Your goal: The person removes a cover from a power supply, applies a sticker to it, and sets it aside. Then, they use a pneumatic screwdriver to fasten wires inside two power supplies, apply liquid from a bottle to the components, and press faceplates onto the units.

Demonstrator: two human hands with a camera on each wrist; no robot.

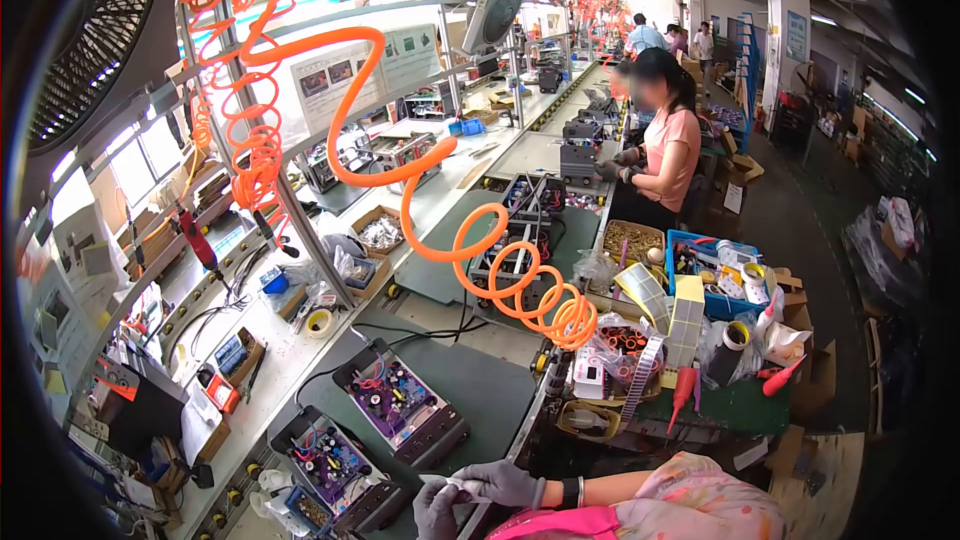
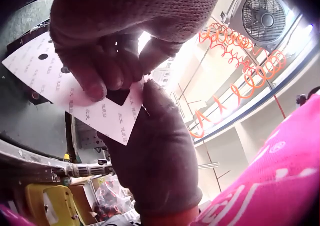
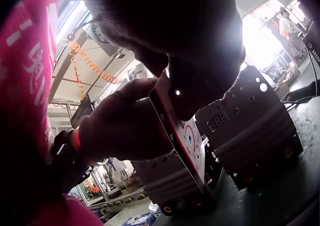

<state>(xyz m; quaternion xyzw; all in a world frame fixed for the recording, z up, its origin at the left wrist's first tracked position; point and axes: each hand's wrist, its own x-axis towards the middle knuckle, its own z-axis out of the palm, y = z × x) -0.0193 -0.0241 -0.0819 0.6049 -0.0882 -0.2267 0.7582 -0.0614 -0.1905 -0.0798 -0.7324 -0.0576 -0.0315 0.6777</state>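
Both hands wear grey gloves and meet over the front edge of the bench. My left hand (image 1: pixel 435 513) pinches a panel sticker (image 2: pixel 37 73) with punched holes and a cut-out window. Its printed backing faces the left wrist view; the right wrist view shows its white face with red markings. My right hand (image 1: pixel 495 483) pinches the sticker's edge, its thumb close to the left fingertips. Beside the hands stand two open-topped electronic units, a nearer one (image 1: pixel 335 470) and a farther one (image 1: pixel 400 405), with purple circuit boards. A front panel (image 3: pixel 245 128) has a small digit display.
An orange coiled air hose (image 1: pixel 500 280) hangs over the bench. At right are a blue bin (image 1: pixel 715 305) of parts, label rolls (image 1: pixel 685 320) and red-tipped bottles (image 1: pixel 683 395). A red screwdriver (image 1: pixel 198 240) hangs at left. Another person (image 1: pixel 668 150) works farther along the line.
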